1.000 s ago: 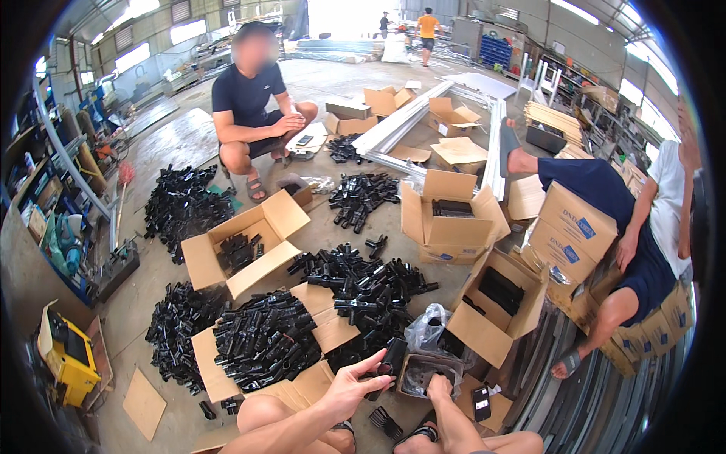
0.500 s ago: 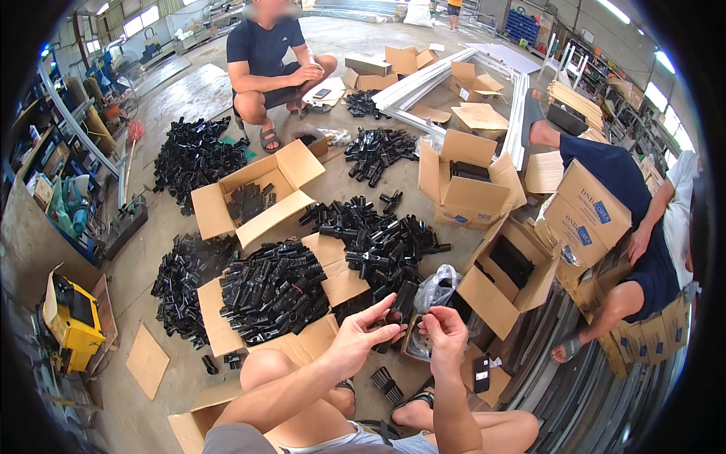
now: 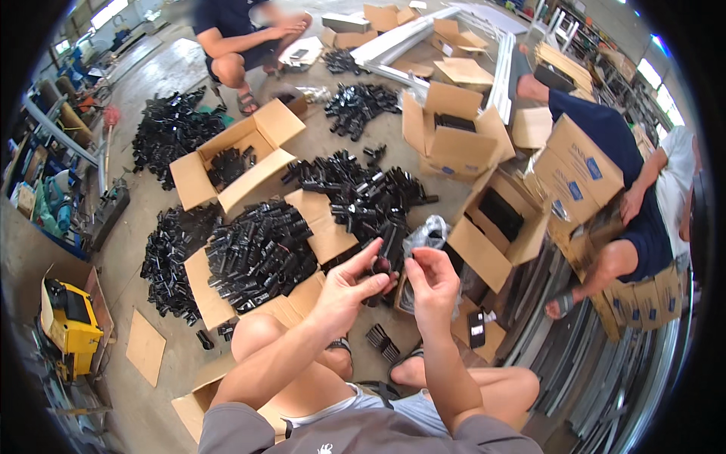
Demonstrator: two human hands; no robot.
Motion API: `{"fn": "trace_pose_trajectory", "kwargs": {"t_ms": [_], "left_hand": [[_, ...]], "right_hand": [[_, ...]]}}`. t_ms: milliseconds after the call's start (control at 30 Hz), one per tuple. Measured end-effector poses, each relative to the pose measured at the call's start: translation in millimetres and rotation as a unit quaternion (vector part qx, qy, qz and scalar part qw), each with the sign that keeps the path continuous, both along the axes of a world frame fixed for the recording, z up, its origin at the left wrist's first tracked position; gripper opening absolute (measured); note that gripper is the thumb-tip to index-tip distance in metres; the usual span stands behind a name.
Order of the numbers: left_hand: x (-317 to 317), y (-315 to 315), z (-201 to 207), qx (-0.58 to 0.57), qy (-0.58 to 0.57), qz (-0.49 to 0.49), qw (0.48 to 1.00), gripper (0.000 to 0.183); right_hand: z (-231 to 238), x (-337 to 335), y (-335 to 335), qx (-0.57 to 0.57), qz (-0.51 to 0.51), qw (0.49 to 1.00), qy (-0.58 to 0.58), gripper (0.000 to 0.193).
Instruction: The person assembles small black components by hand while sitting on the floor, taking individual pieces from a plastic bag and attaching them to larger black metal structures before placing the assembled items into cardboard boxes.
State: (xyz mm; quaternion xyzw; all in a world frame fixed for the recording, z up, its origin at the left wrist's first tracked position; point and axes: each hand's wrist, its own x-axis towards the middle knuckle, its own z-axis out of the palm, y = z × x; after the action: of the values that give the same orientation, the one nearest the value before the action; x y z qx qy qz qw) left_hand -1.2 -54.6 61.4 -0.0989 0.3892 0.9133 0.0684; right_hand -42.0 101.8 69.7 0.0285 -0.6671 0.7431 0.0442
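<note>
In front of my knees, my left hand [image 3: 342,289] grips a short black tube-like part [image 3: 383,266] between thumb and fingers. Just to its right, my right hand [image 3: 434,286] is closed in a pinch at the fingertips; a tiny dark piece may be there, too small to name. Behind both hands stands a small box holding a clear plastic bag [image 3: 432,233]. A large heap of black parts [image 3: 261,253] lies on flattened cardboard to the left, and another heap [image 3: 363,185] lies beyond my hands. Several slim black pieces [image 3: 383,343] rest on the floor between my feet.
Open cartons stand at far left [image 3: 283,125], at the back [image 3: 461,155] and at right [image 3: 495,253]. A phone [image 3: 476,329] lies by my right knee. One person [image 3: 249,38] squats across; another [image 3: 650,204] sits at right. Long metal profiles [image 3: 529,378] cover the right floor.
My view has tipped downward, so the surroundings sit higher in the picture. Both hands stay close together, the left still gripping the black part and the right still pinched.
</note>
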Motion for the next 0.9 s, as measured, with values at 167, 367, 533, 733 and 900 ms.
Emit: {"fn": "trace_pose_trajectory", "kwargs": {"t_ms": [167, 367, 533, 733, 900], "left_hand": [[-1.2, 2.3, -0.1, -0.001, 0.019, -0.010, 1.000, 0.069], [1.2, 1.3, -1.0, -0.052, 0.029, -0.002, 0.998, 0.070], [-0.3, 1.6, -3.9, -0.073, 0.028, 0.008, 0.997, 0.069], [3.9, 1.6, -0.9, -0.080, 0.041, 0.010, 0.996, 0.070], [1.3, 2.2, -2.9, -0.095, 0.050, 0.007, 0.994, 0.068]], "right_hand": [[5.7, 2.2, 1.9, -0.052, 0.018, 0.998, -0.014, 0.019], [5.7, 3.7, -1.0, 0.004, 0.013, 1.000, -0.008, 0.018], [6.0, 0.7, -2.8, 0.043, -0.009, 0.999, -0.011, 0.018], [4.9, 4.1, -2.7, 0.041, -0.004, 0.999, -0.017, 0.017], [2.8, 1.0, -1.7, 0.048, -0.003, 0.999, -0.012, 0.017]]}}
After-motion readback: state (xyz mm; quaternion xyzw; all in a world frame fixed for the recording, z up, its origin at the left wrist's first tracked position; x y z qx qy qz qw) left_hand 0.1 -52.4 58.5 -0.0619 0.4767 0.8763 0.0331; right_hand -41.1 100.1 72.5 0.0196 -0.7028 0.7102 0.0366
